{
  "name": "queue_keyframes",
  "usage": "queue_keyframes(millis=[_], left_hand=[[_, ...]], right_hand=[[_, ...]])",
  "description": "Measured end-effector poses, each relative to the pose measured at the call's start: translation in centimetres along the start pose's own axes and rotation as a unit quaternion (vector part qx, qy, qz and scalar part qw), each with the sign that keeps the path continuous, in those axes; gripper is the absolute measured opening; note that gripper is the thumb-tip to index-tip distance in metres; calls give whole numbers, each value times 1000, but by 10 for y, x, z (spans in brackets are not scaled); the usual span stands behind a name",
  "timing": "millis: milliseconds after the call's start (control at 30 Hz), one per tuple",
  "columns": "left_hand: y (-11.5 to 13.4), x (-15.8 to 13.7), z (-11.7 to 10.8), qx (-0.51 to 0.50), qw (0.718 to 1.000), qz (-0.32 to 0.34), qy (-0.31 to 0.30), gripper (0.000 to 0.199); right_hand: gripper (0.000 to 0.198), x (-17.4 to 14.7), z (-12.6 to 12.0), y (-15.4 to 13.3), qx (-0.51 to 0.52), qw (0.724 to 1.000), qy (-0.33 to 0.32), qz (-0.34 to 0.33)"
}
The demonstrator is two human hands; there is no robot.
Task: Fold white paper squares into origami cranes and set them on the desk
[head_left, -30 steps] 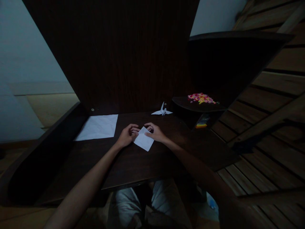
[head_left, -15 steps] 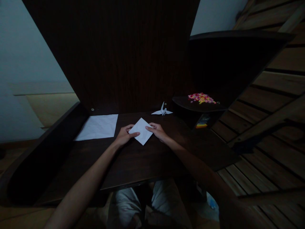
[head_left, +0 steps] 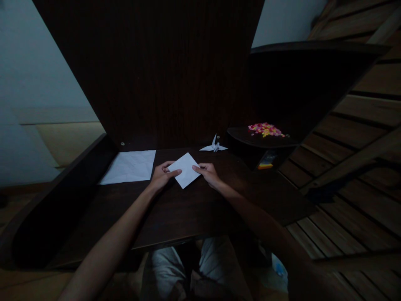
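Note:
A small white square of folded paper [head_left: 185,175] is held up between both hands over the dark desk, one corner pointing away from me. My left hand [head_left: 162,175] pinches its left corner, thumb on top and fingers beneath. On the opposite corner, my right hand [head_left: 209,173] grips in the same way, with its thumb lying on the paper. The fingers under the paper are partly hidden. Behind the right hand, a white origami crane [head_left: 214,146] stands near the back panel. To the left lies a larger white sheet of paper [head_left: 130,167] with faint creases.
Small pink and yellow pieces [head_left: 266,129] lie heaped on a corner shelf [head_left: 234,134] at the right. Below the shelf sits something with a yellow edge [head_left: 265,166]. A raised side panel [head_left: 62,192] bounds the desk [head_left: 188,221] on the left.
The folded paper has turned slightly in my hands, its near corner shifting left and its far corner right. Both hands still hold it; the crane and large sheet stay put.

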State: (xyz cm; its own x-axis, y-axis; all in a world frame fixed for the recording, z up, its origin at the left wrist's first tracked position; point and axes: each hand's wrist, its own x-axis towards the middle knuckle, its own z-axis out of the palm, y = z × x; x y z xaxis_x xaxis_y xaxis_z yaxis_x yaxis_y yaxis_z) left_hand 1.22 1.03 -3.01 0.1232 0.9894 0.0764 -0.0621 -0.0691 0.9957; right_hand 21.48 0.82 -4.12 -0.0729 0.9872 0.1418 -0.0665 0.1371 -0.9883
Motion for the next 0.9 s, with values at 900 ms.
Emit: queue_keyframes(millis=[900], left_hand=[[0,-3,2,128,985,112,-27,32]], right_hand=[[23,5,-7,4,-58,985,-38,-157]])
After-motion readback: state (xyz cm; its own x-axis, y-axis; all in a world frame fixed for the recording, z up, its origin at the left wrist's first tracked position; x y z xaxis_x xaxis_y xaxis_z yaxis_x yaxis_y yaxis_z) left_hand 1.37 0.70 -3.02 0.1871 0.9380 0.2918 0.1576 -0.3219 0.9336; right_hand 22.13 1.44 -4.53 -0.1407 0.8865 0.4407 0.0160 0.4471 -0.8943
